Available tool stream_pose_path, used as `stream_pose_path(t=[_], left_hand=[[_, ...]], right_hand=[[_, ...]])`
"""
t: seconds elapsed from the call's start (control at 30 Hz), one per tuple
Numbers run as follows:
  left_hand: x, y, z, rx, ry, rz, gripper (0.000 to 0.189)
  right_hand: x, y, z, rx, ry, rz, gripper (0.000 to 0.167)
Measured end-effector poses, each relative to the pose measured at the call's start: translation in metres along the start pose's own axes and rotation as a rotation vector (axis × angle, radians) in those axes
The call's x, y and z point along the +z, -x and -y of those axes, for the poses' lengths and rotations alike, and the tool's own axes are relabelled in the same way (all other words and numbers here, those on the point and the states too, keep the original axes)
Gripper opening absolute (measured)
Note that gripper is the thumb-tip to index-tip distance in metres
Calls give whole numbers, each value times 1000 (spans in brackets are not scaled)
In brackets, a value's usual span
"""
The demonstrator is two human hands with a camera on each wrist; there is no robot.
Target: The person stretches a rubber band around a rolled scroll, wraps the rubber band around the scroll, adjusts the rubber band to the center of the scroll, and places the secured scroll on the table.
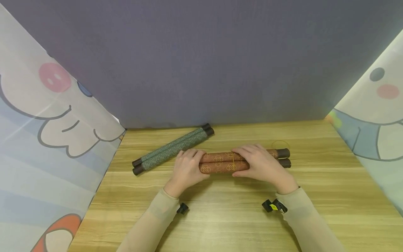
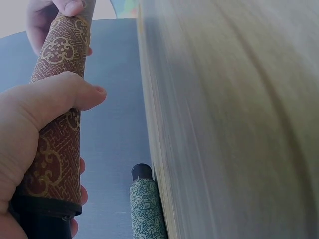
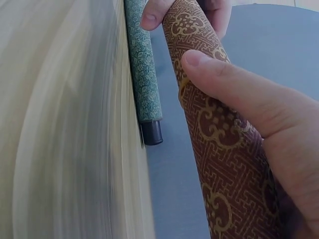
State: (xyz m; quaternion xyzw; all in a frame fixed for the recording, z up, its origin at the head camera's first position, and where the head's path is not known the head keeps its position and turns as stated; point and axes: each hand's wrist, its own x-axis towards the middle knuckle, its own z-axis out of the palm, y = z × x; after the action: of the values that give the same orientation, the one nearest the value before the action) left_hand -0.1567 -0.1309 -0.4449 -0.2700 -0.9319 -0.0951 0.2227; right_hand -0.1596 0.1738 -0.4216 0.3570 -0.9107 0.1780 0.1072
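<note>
A reddish-brown hanging scroll (image 1: 217, 164) with gold patterns is rolled up from both ends into two parallel rolls. Its dark end knobs (image 1: 284, 163) stick out at the right. My left hand (image 1: 187, 169) grips the rolls near their left end, thumb on the near side and fingers over the far side. Right of the middle, my right hand (image 1: 262, 166) holds the same pair between thumb and fingers. A thin yellow cord (image 1: 234, 161) crosses the rolls beside the right fingertips. In the right wrist view the patterned brocade (image 3: 224, 149) lies under the thumb.
A second scroll (image 1: 173, 148), green with dark knobs, lies slantwise on the wooden table (image 1: 220, 217), behind my left hand. A loop of thin cord (image 1: 280, 141) shows behind the brown scroll's right end. A grey panel (image 1: 220, 70) stands at the table's back edge.
</note>
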Motion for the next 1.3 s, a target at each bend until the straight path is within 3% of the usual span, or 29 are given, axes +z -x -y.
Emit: stream_pose_path(t=[0.27, 0.63, 0.97, 1.3], left_hand=[[-1, -1, -1, -9, 9, 10, 87], [-1, -1, -10, 71, 8, 7, 75], [2, 0, -5, 42, 32, 12, 74], [0, 1, 0, -4, 39, 63, 81]], right_hand=[[1, -3, 4, 4, 4, 26, 87], [23, -14, 28, -124, 26, -15, 96], [16, -10, 24, -62, 2, 21, 102], [10, -6, 15, -49, -14, 36, 92]])
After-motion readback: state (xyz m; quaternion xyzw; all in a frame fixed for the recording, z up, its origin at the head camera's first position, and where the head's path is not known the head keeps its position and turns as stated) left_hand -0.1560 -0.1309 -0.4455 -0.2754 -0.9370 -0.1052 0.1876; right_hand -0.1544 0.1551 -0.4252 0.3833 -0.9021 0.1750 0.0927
